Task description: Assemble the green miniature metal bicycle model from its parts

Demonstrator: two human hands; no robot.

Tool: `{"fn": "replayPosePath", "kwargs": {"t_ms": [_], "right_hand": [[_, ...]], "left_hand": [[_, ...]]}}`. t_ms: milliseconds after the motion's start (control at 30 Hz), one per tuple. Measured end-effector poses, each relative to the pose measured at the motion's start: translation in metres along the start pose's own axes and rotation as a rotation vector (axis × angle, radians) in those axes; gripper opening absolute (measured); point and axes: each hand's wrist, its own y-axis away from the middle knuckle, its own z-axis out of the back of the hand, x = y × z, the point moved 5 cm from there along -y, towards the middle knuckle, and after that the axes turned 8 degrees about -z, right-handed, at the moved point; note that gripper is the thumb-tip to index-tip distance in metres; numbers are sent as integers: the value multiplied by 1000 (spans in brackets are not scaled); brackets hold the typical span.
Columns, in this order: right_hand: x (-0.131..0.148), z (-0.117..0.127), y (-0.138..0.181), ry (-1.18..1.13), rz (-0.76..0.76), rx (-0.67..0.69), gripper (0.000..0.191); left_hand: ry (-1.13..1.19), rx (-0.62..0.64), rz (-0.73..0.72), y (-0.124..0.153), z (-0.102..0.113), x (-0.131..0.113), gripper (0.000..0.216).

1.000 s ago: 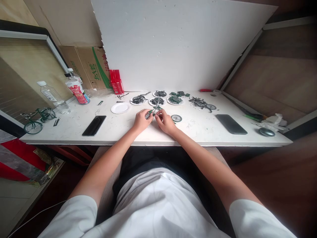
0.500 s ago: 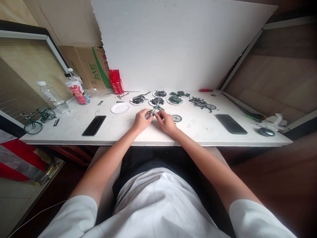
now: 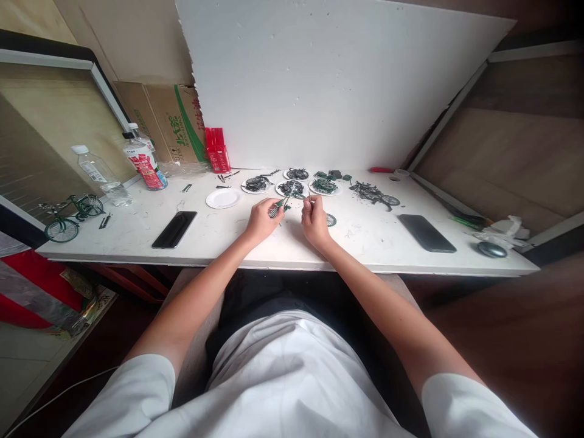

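Note:
My left hand is closed around a partly built green model bicycle; some of its wheel spokes and thin frame bars show past my fingertips. Just to the right, my right hand is held in a pinch, apart from the model. A small, thin dark piece seems to poke out at its fingertips, too small to name. On the table beside that hand lies a loose spoked wheel, partly hidden by it. Beyond both hands, paper plates carry dark wheels and bicycle parts and green frame parts.
A white plate without parts and a phone are on the left. Farther left stand a finished-looking green model bicycle and bottles. To the right lie a heap of dark parts, another dark phone and a mouse.
My right hand has moved right, away from the model bicycle, and turned more upright. The left hand keeps its hold nearly in place. The view has shifted slightly.

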Motion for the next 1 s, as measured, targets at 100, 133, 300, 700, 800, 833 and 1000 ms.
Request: {"fn": "replayPosePath", "kwargs": {"t_ms": [100, 133, 300, 700, 800, 833, 1000], "right_hand": [[-5, 5, -5, -67, -93, -62, 49], [-6, 5, -6, -93, -122, -51, 50], [3, -1, -10, -211, -143, 93, 61], [-1, -6, -9, -519, -352, 186, 61], [-1, -5, -9, -486, -329, 169, 62], [-1, -5, -9, -470, -321, 154, 62], [-6, -1, -10, -351, -288, 75, 60]], "left_hand": [[33, -6, 11, -4, 3, -10, 24], [45, -9, 20, -6, 4, -14, 24], [128, 10, 59, -6, -1, -32, 26], [330, 49, 256, -4, -11, -25, 35], [275, 71, 211, -10, 0, -29, 38], [251, 72, 173, -13, 5, -34, 37], [-66, 74, -201, -33, 43, -82, 21]]}}
